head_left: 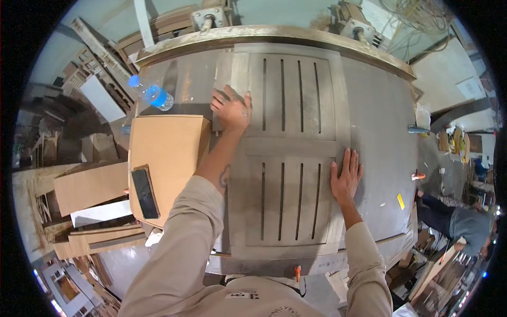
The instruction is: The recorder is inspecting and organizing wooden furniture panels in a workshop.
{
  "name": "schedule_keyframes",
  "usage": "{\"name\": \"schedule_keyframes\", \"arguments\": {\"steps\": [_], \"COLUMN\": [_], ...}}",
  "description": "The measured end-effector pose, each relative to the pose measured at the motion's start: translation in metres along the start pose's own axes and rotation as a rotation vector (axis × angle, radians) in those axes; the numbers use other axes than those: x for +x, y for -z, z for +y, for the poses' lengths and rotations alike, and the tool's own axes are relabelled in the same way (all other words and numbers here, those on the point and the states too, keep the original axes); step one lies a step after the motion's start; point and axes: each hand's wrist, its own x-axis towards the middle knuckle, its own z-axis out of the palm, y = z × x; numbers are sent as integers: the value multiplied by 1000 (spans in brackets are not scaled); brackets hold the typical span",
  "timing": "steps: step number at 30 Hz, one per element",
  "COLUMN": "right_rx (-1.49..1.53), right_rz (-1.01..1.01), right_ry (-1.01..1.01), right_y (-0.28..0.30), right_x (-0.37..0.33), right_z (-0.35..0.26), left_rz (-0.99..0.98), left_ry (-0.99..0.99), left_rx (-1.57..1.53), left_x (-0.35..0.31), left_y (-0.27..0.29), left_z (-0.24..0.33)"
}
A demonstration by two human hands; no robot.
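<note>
A grey wooden panel door (290,148) lies flat before me, with two recessed fields, each cut by several long narrow slots. My left hand (232,112) rests on its left stile toward the far end, fingers apart and slightly bent. Lower down on the opposite side, my right hand (346,178) lies flat along the right stile, fingers stretched out and pointing away from me. Neither hand shows anything held in it.
Under the door is a wide grey worktable (383,137). A cardboard box (169,142) with a dark phone (145,193) on it stands left, near a water bottle (159,98). Wood offcuts (97,187) lie beyond. Another person (470,224) is at far right.
</note>
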Motion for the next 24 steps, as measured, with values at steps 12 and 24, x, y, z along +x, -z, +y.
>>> {"name": "schedule_keyframes", "arguments": {"steps": [12,24], "right_rx": [-57,-48], "right_rz": [47,116], "right_ry": [31,81], "right_y": [-4,-19], "right_x": [-2,2], "right_z": [-3,-5], "left_rz": [-31,227], "left_ry": [-30,-36], "left_rx": [-5,113], "left_x": [3,8], "left_y": [7,-20], "left_z": [-2,-24]}}
